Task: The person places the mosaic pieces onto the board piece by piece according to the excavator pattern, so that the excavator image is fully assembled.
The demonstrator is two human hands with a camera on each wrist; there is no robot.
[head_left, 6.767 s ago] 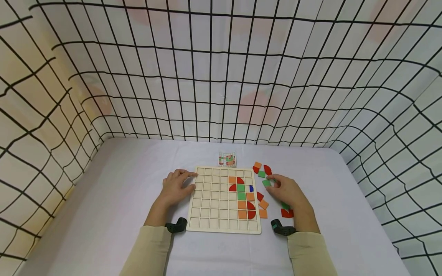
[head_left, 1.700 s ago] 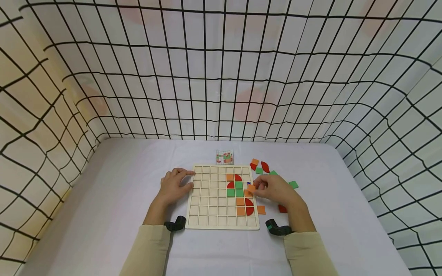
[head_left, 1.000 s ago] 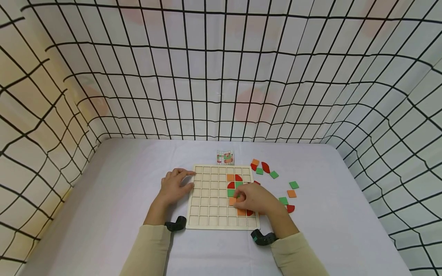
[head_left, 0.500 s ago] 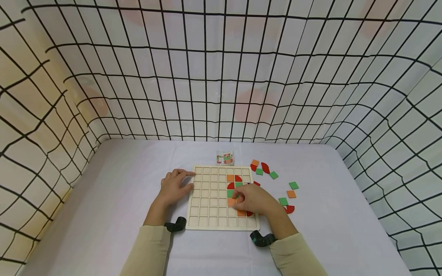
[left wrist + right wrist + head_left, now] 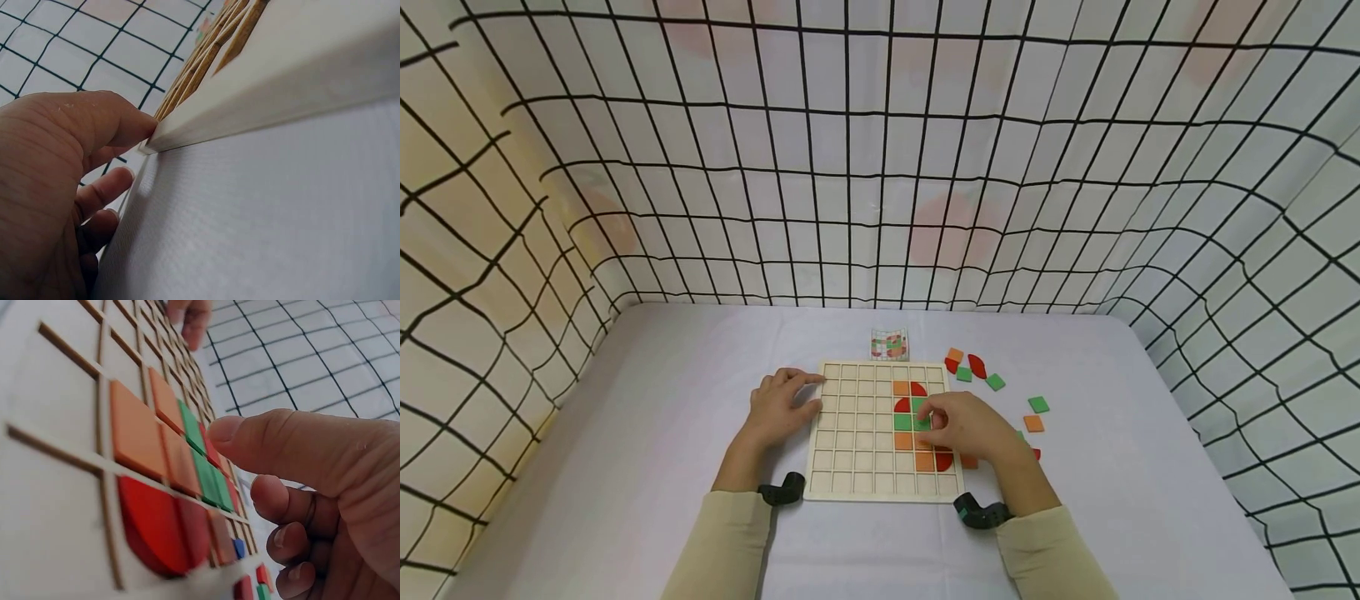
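Observation:
A pale wooden grid board (image 5: 848, 483) lies on the white table with orange, green and red tiles in its right-hand cells. My left hand (image 5: 775, 408) rests at the board's left edge; in the left wrist view its thumb (image 5: 119, 119) touches the rim. Over the right part of the board, my right hand (image 5: 973, 425) hovers with thumb and fingers apart and nothing between them. Just left of its fingertips an orange tile (image 5: 902, 441) sits flat in its cell, below a green tile (image 5: 902, 422). Red quarter-round tiles (image 5: 156, 525) show close up in the right wrist view.
A small pattern card (image 5: 890, 343) stands behind the board. Loose tiles lie to the right, among them a red leaf-shaped piece (image 5: 977, 367), a green square (image 5: 1038, 404) and an orange square (image 5: 1033, 423). Black mesh netting (image 5: 880, 221) rises around the table.
My right hand brought an orange tile from the board's right side to a cell left of the other orange ones, let it go and drew back slightly right. Earlier, a green tile was added above. Left hand stayed.

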